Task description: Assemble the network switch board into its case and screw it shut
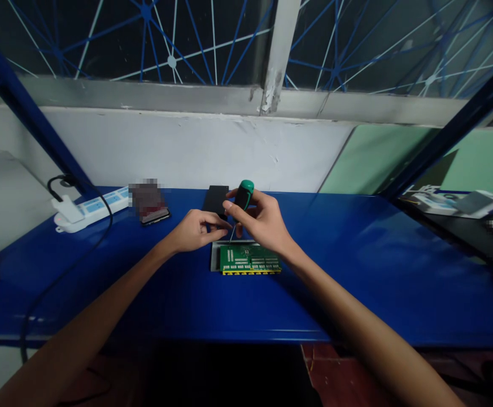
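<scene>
A screwdriver with a green and black handle is gripped in my right hand. Its thin shaft points down, slightly tilted, to the upper left corner of a green circuit board. Yellow connectors run along the board's near edge. Under the board lies a grey metal plate, which shows at the left and the back. My left hand is closed in a pinch beside the screwdriver's shaft, just above the board's back left corner. Whatever sits between those fingertips is too small to make out.
Behind my hands lies a black flat box on the blue table. A phone-like dark object, partly blurred, lies to the left, near a white power strip with a black cable. Papers and small items lie at far right.
</scene>
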A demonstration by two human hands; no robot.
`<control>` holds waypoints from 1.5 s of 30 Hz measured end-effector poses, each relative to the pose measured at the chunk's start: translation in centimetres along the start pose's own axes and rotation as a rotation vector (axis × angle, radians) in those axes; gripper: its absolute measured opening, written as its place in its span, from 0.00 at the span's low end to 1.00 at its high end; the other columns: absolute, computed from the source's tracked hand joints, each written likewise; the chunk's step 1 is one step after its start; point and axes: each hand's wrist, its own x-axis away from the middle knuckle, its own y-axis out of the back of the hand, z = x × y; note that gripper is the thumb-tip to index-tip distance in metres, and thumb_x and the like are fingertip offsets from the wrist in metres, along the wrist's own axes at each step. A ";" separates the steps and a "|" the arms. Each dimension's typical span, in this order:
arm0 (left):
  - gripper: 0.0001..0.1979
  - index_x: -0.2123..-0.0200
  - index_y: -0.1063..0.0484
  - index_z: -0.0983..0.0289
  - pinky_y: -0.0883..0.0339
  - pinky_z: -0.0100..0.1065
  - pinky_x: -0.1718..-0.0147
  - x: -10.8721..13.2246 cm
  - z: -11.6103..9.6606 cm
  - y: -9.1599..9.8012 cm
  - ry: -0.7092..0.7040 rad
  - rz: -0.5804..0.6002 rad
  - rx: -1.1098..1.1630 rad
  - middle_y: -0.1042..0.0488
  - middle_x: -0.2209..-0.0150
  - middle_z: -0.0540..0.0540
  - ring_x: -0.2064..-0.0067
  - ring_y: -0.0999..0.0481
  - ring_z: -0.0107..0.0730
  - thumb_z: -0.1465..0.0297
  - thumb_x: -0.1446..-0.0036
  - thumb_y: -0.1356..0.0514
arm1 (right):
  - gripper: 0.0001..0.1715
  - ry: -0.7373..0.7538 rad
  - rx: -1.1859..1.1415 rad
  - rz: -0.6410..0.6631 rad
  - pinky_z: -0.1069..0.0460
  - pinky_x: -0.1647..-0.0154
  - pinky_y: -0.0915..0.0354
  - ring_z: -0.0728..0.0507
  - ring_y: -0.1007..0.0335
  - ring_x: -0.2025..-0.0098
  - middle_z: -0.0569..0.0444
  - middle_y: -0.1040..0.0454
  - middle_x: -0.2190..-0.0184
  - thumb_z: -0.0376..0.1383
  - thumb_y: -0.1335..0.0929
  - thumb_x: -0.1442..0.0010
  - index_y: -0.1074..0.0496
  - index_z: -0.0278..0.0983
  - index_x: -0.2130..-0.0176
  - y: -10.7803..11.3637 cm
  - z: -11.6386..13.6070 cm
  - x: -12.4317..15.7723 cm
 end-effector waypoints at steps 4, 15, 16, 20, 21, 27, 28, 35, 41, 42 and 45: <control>0.11 0.63 0.19 0.66 0.43 0.25 0.79 0.0 0.5 -0.1 -0.007 0.053 -0.002 0.21 0.67 0.55 0.77 0.35 0.21 0.68 0.44 0.40 | 0.18 -0.004 0.006 -0.004 0.53 0.80 0.38 0.51 0.32 0.81 0.56 0.27 0.71 0.47 0.31 0.42 0.30 0.37 0.59 0.0 0.1 0.0; 0.10 0.65 0.20 0.68 0.45 0.26 0.80 0.2 0.3 -0.4 -0.056 0.095 0.020 0.24 0.73 0.53 0.79 0.38 0.21 0.68 0.44 0.40 | 0.20 0.005 0.060 0.020 0.52 0.79 0.39 0.51 0.33 0.79 0.56 0.27 0.71 0.50 0.32 0.41 0.30 0.37 0.59 -0.1 -0.4 0.0; 0.10 0.65 0.20 0.68 0.45 0.26 0.80 0.2 0.3 -0.5 -0.063 0.097 0.026 0.24 0.72 0.53 0.78 0.38 0.21 0.69 0.44 0.40 | 0.20 0.007 0.052 0.020 0.53 0.79 0.39 0.51 0.33 0.79 0.56 0.27 0.71 0.50 0.32 0.41 0.30 0.37 0.59 -0.1 -0.4 0.0; 0.09 0.65 0.20 0.68 0.45 0.26 0.80 0.1 0.3 -0.6 -0.073 0.097 0.043 0.24 0.72 0.53 0.78 0.39 0.20 0.69 0.43 0.40 | 0.19 -0.001 0.051 0.014 0.53 0.79 0.39 0.51 0.34 0.79 0.56 0.27 0.71 0.49 0.31 0.41 0.30 0.37 0.59 0.0 -0.3 0.0; 0.10 0.65 0.20 0.68 0.45 0.26 0.81 0.1 0.3 -0.6 -0.072 0.100 0.044 0.25 0.73 0.53 0.79 0.39 0.20 0.69 0.43 0.40 | 0.20 -0.003 0.056 0.011 0.53 0.79 0.39 0.51 0.34 0.79 0.56 0.27 0.70 0.50 0.32 0.41 0.30 0.37 0.59 0.0 -0.3 -0.1; 0.10 0.65 0.20 0.67 0.45 0.26 0.81 0.1 0.4 -0.6 -0.075 0.087 0.037 0.23 0.72 0.54 0.79 0.39 0.20 0.68 0.44 0.39 | 0.20 0.002 0.057 0.016 0.53 0.80 0.40 0.51 0.34 0.79 0.56 0.27 0.70 0.49 0.31 0.41 0.30 0.37 0.59 -0.1 -0.5 0.0; 0.10 0.65 0.20 0.67 0.45 0.27 0.80 0.1 0.4 -0.6 -0.076 0.082 0.033 0.23 0.71 0.54 0.79 0.39 0.20 0.68 0.44 0.39 | 0.19 0.001 0.051 0.021 0.53 0.80 0.40 0.51 0.33 0.79 0.56 0.28 0.70 0.49 0.31 0.41 0.30 0.37 0.59 -0.1 -0.5 0.0; 0.10 0.66 0.19 0.66 0.45 0.28 0.80 0.1 0.2 -0.7 -0.060 0.071 0.031 0.23 0.72 0.54 0.78 0.38 0.22 0.68 0.44 0.39 | 0.20 0.027 0.066 0.050 0.52 0.75 0.38 0.50 0.34 0.76 0.56 0.29 0.71 0.50 0.32 0.41 0.29 0.37 0.59 -0.1 -0.2 0.1; 0.09 0.67 0.20 0.66 0.45 0.28 0.79 0.1 0.1 -0.7 -0.063 0.068 0.052 0.22 0.73 0.54 0.76 0.34 0.23 0.68 0.45 0.38 | 0.20 0.032 0.071 0.067 0.52 0.74 0.39 0.50 0.34 0.75 0.57 0.29 0.71 0.50 0.31 0.42 0.29 0.37 0.59 -0.1 -0.1 0.0; 0.09 0.68 0.19 0.66 0.45 0.28 0.79 0.1 0.2 -0.8 -0.061 0.062 0.055 0.22 0.73 0.54 0.76 0.33 0.24 0.67 0.45 0.38 | 0.20 0.033 0.069 0.071 0.52 0.74 0.39 0.50 0.34 0.76 0.57 0.30 0.71 0.49 0.31 0.42 0.29 0.37 0.59 -0.1 -0.2 0.0; 0.08 0.69 0.19 0.66 0.44 0.28 0.78 0.0 0.5 -0.9 -0.053 0.028 0.058 0.22 0.73 0.53 0.74 0.31 0.25 0.67 0.46 0.36 | 0.19 0.031 0.084 0.069 0.53 0.77 0.42 0.51 0.36 0.78 0.57 0.29 0.71 0.49 0.31 0.42 0.29 0.37 0.59 -0.1 -0.3 0.0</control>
